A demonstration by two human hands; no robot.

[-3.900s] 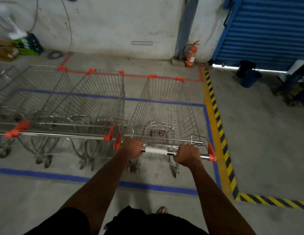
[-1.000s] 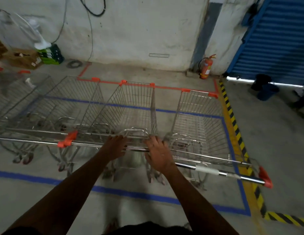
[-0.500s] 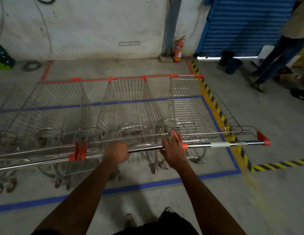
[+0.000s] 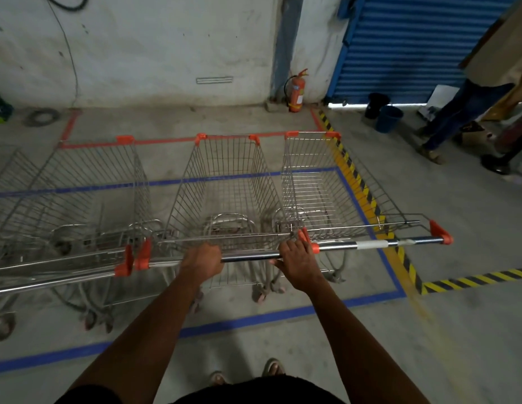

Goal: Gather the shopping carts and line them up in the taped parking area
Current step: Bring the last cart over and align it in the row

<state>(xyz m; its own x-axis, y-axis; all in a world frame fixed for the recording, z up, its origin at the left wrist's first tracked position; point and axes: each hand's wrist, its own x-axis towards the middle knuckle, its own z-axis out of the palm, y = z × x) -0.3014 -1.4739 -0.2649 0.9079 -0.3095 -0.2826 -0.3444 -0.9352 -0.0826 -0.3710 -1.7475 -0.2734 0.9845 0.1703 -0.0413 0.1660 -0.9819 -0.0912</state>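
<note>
Several wire shopping carts with orange corner caps stand side by side inside the blue tape rectangle (image 4: 254,317). My left hand (image 4: 203,260) and my right hand (image 4: 297,263) both grip the steel handle of the middle cart (image 4: 224,193), the right hand at its orange end cap. The right cart (image 4: 312,182) stands beside the blue tape's right line, its handle wrapped in white tape. The left cart (image 4: 87,193) touches the middle one at the handles. Another cart (image 4: 9,185) is cut off at the left edge.
Red tape (image 4: 166,140) runs along the carts' fronts, and a yellow-black stripe (image 4: 358,182) borders the right side. A fire extinguisher (image 4: 296,91) stands by the wall. A blue bucket (image 4: 388,118) and a person's legs (image 4: 458,118) are before the blue shutter.
My hands have moved from the right cart's handle to the middle cart's handle. The view has swung right, bringing a person into sight. Little has moved in the last half second.
</note>
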